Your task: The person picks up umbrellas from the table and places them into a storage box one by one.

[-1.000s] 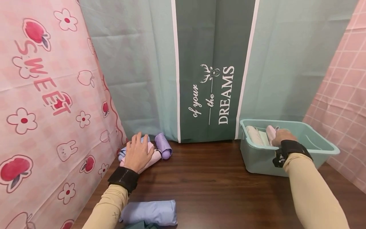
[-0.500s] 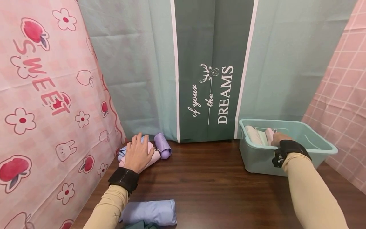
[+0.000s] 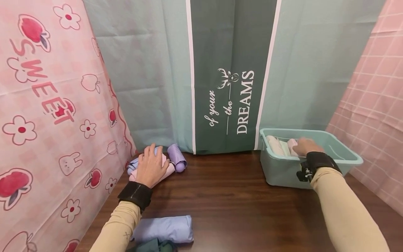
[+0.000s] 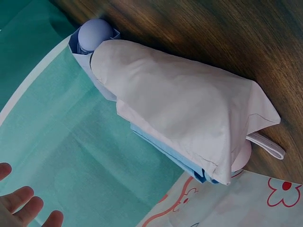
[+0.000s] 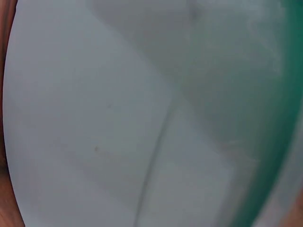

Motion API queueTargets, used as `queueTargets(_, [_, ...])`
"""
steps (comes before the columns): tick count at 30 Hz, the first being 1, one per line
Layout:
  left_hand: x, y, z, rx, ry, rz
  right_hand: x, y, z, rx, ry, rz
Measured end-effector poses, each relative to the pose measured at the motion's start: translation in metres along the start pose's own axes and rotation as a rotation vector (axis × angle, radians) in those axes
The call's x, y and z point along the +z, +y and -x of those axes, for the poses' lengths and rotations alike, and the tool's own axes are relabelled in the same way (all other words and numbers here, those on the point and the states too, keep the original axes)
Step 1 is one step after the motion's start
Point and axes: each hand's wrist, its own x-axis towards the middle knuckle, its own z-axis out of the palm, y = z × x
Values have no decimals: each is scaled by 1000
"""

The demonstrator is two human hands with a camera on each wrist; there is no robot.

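Note:
My left hand is over a cluster of folded umbrellas at the back left, fingers spread. In the left wrist view its fingertips are apart from a pale pink umbrella, which lies over a blue one. A purple umbrella lies just right of them. My right hand reaches into the teal bin, right at a pink umbrella. Its fingertips are hidden, and I cannot tell whether they grip it. A blurred pale surface fills the right wrist view.
Cream and pale green rolls stand at the bin's left end. Nearer on the wooden table lie a lavender-blue umbrella and a dark green one. Fabric curtains enclose the back and both sides.
My right hand has risen slightly inside the bin, while the pink umbrella there keeps its place. The left hand stays over the cluster. The head view has shifted a little.

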Motion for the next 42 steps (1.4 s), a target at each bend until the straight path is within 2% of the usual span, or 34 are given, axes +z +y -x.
queueTargets(8, [-10, 5, 0, 4, -31, 25, 4, -52, 18, -93, 521, -52])
queueTargets(12, [-15, 8, 0, 14, -57, 38, 11, -77, 18, -188, 695, -82])
queueTargets(15, [-20, 7, 3, 28, -93, 26, 21, -95, 14, -278, 772, -102])
queueTargets(18, [-26, 5, 5, 37, -139, 17, 32, -108, 10, -337, 799, -107])
queueTargets(20, [-30, 4, 7, 38, -196, 18, 38, -114, 9, -362, 808, -112])
queueTargets(22, [-35, 3, 9, 42, -296, 36, 44, -119, 8, -376, 808, -118])
queueTargets(27, [-41, 0, 13, 70, -596, 113, 52, -124, 6, -388, 819, -131])
queueTargets(30, [-40, 3, 14, 99, -711, 159, 52, -124, 6, -388, 820, -134])
queueTargets(37, [-47, 28, 18, 185, -897, 327, 53, -123, 7, -379, 800, -143])
queueTargets(42, [-51, 49, 21, 171, -1137, 465, 56, -120, 8, -369, 798, -147])
